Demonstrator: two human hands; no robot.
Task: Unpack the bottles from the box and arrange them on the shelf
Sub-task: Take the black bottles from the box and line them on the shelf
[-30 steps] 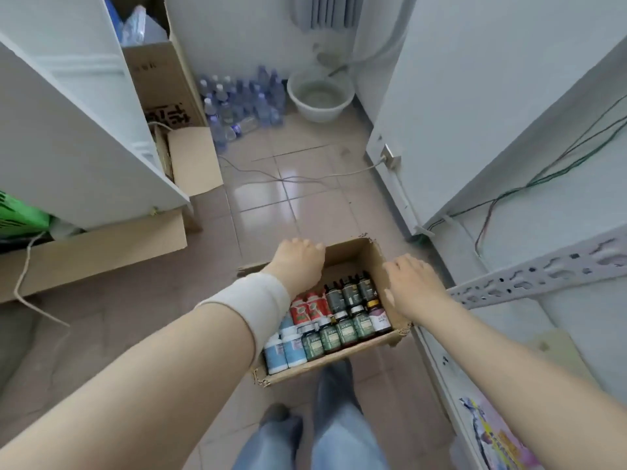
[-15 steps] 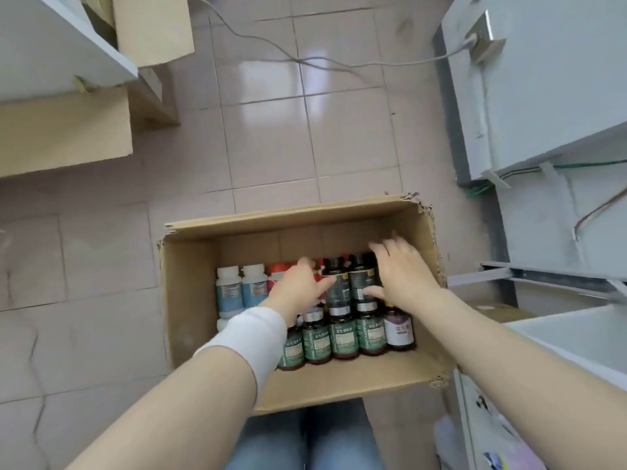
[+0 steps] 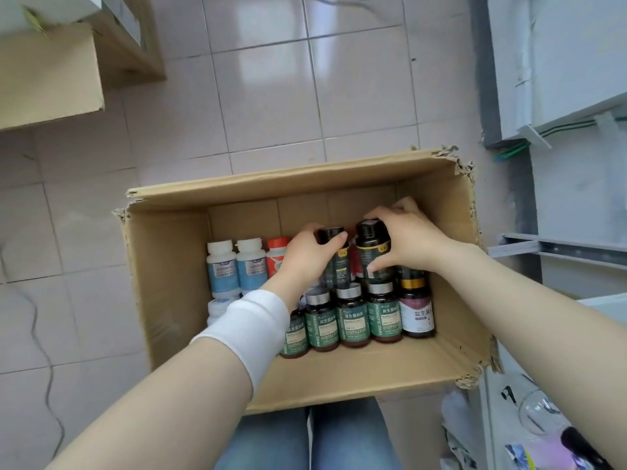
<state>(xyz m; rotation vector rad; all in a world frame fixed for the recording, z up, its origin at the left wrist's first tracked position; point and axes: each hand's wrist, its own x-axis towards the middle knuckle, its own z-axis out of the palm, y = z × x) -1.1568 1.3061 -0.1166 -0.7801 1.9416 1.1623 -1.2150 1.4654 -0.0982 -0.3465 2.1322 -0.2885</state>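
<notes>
A single head-worn wide-angle view looks almost straight down, close over an open cardboard box (image 3: 176, 300) on the tiled floor (image 3: 264, 96). Both forearms enter from the bottom edge, and no second view shares the scene.

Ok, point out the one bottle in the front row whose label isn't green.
The purple-and-white labelled bottle, rightmost in the front row, with a gold band under its cap; its row-mates wear green labels.

One open cardboard box (image 3: 169, 283). Inside: four green-label bottles (image 3: 353, 322), one purple-label bottle (image 3: 416, 317), two tall dark bottles (image 3: 371, 252), three white bottles (image 3: 222, 269), one red-label bottle (image 3: 277, 256). Two hands (image 3: 307, 259).
</notes>
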